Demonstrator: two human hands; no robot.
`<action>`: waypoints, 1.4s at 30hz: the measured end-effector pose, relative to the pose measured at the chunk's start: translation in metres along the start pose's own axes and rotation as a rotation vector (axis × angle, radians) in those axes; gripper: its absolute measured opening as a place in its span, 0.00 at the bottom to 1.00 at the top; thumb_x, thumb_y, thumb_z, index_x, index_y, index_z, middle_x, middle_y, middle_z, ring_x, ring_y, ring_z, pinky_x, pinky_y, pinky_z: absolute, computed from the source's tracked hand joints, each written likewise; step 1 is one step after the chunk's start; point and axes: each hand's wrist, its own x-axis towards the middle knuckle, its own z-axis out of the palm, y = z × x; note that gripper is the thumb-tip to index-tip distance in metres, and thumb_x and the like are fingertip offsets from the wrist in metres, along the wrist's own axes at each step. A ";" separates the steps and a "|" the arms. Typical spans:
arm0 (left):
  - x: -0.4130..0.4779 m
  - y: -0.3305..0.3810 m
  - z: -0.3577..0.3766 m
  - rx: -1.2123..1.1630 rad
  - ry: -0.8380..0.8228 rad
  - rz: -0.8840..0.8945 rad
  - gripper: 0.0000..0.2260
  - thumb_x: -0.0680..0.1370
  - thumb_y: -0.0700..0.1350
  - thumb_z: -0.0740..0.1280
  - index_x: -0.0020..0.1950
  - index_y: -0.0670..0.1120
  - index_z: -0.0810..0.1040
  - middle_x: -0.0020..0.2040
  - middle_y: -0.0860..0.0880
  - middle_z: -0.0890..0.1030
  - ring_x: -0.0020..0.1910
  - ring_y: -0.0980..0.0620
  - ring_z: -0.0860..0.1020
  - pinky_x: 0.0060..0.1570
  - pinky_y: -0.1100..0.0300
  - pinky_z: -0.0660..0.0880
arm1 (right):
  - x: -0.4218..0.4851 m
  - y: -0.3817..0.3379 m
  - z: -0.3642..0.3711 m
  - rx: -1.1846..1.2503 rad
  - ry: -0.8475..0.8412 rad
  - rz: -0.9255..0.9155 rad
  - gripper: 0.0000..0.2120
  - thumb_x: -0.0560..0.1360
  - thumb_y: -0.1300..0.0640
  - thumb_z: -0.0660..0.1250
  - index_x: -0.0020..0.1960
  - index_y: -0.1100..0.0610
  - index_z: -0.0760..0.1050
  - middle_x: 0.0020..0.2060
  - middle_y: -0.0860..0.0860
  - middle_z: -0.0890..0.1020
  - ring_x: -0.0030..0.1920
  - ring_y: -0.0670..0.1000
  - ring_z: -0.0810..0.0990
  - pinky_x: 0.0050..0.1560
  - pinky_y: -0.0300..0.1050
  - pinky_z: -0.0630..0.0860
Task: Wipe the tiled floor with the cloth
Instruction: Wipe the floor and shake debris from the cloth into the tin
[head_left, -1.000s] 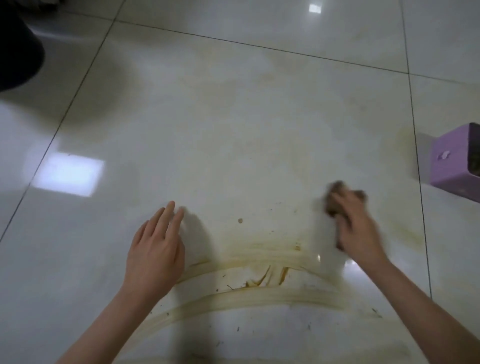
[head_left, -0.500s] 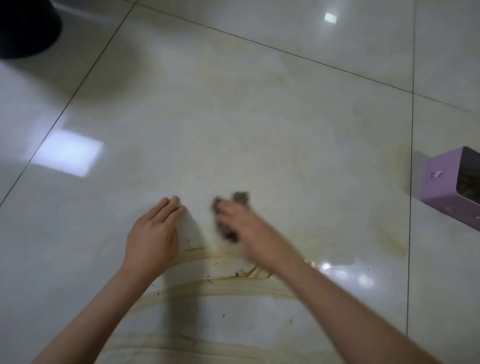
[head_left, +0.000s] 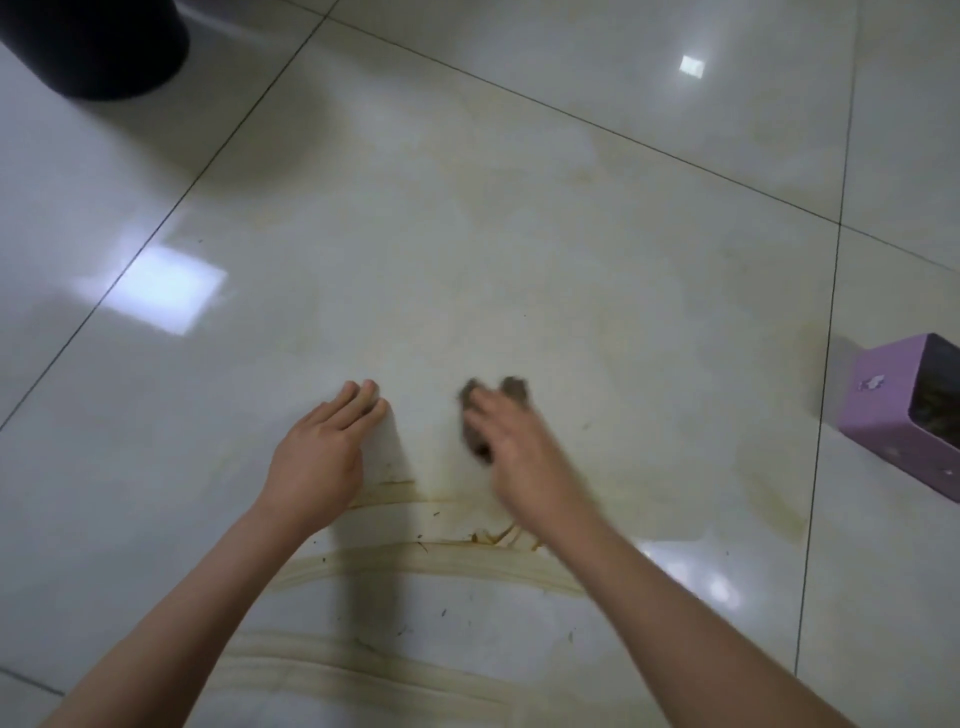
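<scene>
Two hands are down on the tiled floor (head_left: 571, 260), and only your right hand (head_left: 514, 457) has the cloth (head_left: 514, 388). It is a small, dark brown wad lying on the glossy tile just ahead of the yellow-brown streaks (head_left: 426, 564), with bits of it showing past your fingertips and at the side of your hand.

Judging by how it bunches, the cloth is soft, light and limp. It will fold and roll under your palm rather than hold a shape, and on tile this shiny it will likely skid easily. Take it from above with the whole hand spread over the middle of the wad, so that pressure, more than a pinch, carries it across the dirt.

Your right fingers lie stretched over the cloth rather than fisted, but the hand is blurred. I cannot tell whether the thumb or fingertips hook into the wad or simply press it flat.

Your left hand (head_left: 322, 457) holds nothing. It rests palm down on the tile just beside the cloth, fingers (head_left: 363, 400) straight and together, bracing you. A purple box (head_left: 883, 415) sits well apart to the right, and a black bin (head_left: 104, 47) stands at the far left.
</scene>
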 end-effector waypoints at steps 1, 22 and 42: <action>-0.001 -0.001 0.001 -0.009 -0.008 -0.005 0.25 0.71 0.26 0.63 0.68 0.38 0.74 0.71 0.42 0.70 0.72 0.39 0.67 0.67 0.45 0.68 | 0.001 0.011 -0.003 -0.040 0.034 0.101 0.26 0.73 0.73 0.58 0.71 0.64 0.69 0.74 0.58 0.65 0.76 0.55 0.61 0.78 0.48 0.46; -0.001 0.013 -0.002 0.133 -0.071 -0.055 0.23 0.73 0.30 0.64 0.68 0.36 0.73 0.73 0.40 0.68 0.72 0.41 0.66 0.61 0.48 0.73 | -0.017 -0.010 -0.020 0.066 -0.160 -0.106 0.24 0.75 0.67 0.58 0.72 0.63 0.67 0.75 0.58 0.63 0.76 0.54 0.57 0.74 0.36 0.38; 0.019 0.028 -0.012 0.340 -0.174 0.069 0.22 0.56 0.31 0.76 0.49 0.30 0.79 0.53 0.31 0.79 0.47 0.33 0.81 0.24 0.50 0.76 | -0.077 0.031 -0.003 0.133 -0.163 -0.177 0.25 0.72 0.66 0.57 0.68 0.57 0.74 0.72 0.50 0.68 0.74 0.50 0.63 0.71 0.50 0.59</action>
